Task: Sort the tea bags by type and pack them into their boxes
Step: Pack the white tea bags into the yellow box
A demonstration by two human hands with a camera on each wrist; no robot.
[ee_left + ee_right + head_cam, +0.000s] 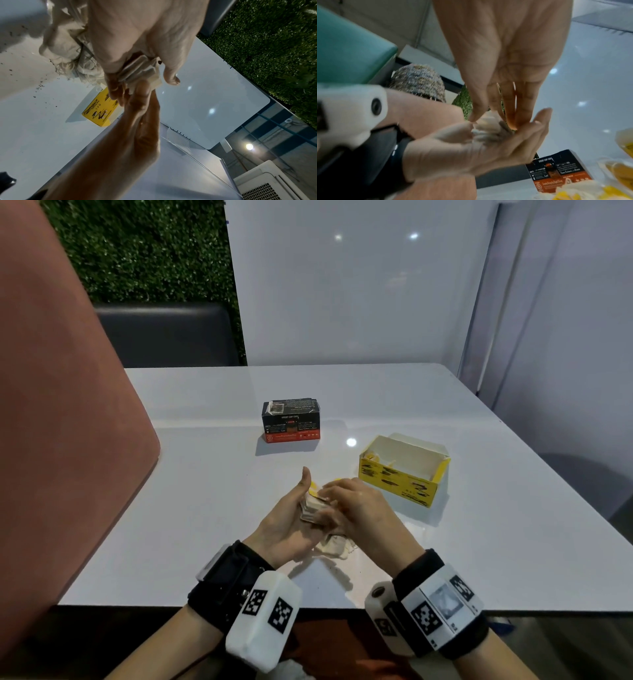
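Observation:
My left hand (295, 513) lies palm up over the near middle of the white table (212, 508), thumb raised, and grips a stack of pale tea bags (312, 506) standing on edge in it. My right hand (330, 497) reaches in from the right and pinches the same stack (485, 128) between thumb and fingertips. More tea bags (334, 546) lie loose on the table under both hands. The yellow box (399, 477) stands open to the right, with a few bags inside. A black and red box (291, 422) sits shut farther back.
A pink chair back (68, 405) rises at the left edge of the table. White walls (359, 285) close off the back and right. Dark tea crumbs (39, 86) dot the table by the loose bags. Yellow tags (618, 174) lie near the black box.

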